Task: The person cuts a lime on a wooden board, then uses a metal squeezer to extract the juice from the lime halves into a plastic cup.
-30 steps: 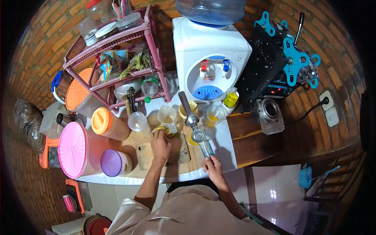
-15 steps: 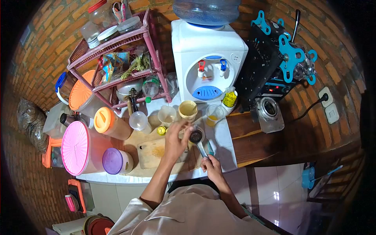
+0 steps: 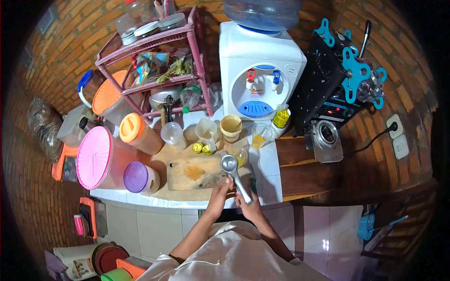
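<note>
A metal citrus squeezer (image 3: 229, 163) points away from me over the front of the worktop, its head showing a rounded silver top. My right hand (image 3: 251, 207) is wrapped round the end of its handle. Fingers curled, my left hand (image 3: 219, 196) is at the handle's left side, partly hidden by it. Just behind the squeezer head stands a small glass (image 3: 242, 156) with yellow liquid, partly covered. Two yellow-green citrus halves (image 3: 198, 148) lie beyond the cutting board (image 3: 180, 180), which has an orange-brown stain.
A clear plastic jug (image 3: 206, 131), a beige cup (image 3: 231, 129) and a cup of yellow liquid (image 3: 260, 136) line the back. Lidded tubs, including a pink one (image 3: 96, 157), crowd the left. Behind are a water dispenser (image 3: 262, 56), a pink rack (image 3: 199, 70) and a black machine (image 3: 314, 79).
My left hand has come back from above the worktop to the squeezer handle. A second citrus half now lies beside the first. The squeezer head, earlier showing dark holes, now shows silver.
</note>
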Motion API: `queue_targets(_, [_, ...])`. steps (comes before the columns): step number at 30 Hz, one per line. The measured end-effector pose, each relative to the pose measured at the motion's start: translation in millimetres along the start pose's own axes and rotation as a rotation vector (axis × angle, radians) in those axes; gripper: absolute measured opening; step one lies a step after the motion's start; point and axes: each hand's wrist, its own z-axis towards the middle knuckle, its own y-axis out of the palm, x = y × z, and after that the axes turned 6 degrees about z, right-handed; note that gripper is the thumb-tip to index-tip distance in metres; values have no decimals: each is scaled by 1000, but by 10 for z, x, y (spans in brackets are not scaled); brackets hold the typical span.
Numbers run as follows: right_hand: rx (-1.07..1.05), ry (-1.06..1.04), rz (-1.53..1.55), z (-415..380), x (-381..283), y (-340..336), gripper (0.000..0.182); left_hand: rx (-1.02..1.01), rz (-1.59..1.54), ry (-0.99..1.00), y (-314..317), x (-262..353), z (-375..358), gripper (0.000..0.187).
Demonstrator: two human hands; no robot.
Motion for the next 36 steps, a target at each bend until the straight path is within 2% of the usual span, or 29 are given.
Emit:
queue_targets(1, [-9,22,-183,-43,-205,38,16,-22,79,49,-8,-29,-14,27])
queue_targets(2, [-46,-19,-265,-74,-52,32,25,-46,158,94,-13,-71,-23,26])
queue_targets(3, [-89,-39,-270,-101,-88,62,32,-5,162,112,-82,-134,-12,28])
queue_targets(4, [-134,-58,-274,-120,-219,100,40,15,96,43,-86,-74,-81,30])
queue_targets(5, [-263,34,-216,-130,-381,107,59,27,85,52,-114,-58,-121,30])
queue_targets(6, [-364,-179,-164,-103,-371,138,67,40,74,64,-150,-52,-158,30])
queue_targets(8, [-545,61,20,-115,-431,102,63,68,104,72,-236,-90,-212,28])
queue_targets(10, [-608,322,229,-65,-404,68,54,65,57,59,-301,-115,-282,26])
queue_targets(11, [-594,407,391,-63,-396,63,45,81,47,53,-369,-178,-289,24])
queue_targets(12, [-604,410,393,-42,-382,46,45,91,47,55,-396,-168,-312,24])
queue_targets(14, [-672,555,565,-19,-338,3,43,146,47,64,-450,-143,-345,23])
queue_targets(15, [-594,574,540,-33,-388,39,33,138,89,87,-502,-136,-349,23])
queue_targets(16, [-597,576,537,-39,-364,74,33,141,85,87,-528,-141,-345,23])
queue_targets(18, [-512,495,281,-7,-272,167,26,135,129,176,-586,-149,-329,24])
queue_targets(22, [-411,313,84,41,-96,427,24,224,76,203,-667,-191,-239,25])
queue_targets(24, [-386,331,115,73,19,561,22,260,55,179,-783,-221,-231,28])
queue_targets(26, [-251,320,42,168,249,691,20,301,216,96,-951,-246,-223,32])
queue_targets(32, [-43,249,-111,447,681,937,23,318,160,127,-1686,-368,-508,31])
queue_targets(34, [1,176,-296,488,659,992,23,342,148,93,-1949,-437,-612,30])
queue_targets(36, [92,-187,-519,581,1001,988,19,301,189,17,-2237,-438,-699,31])
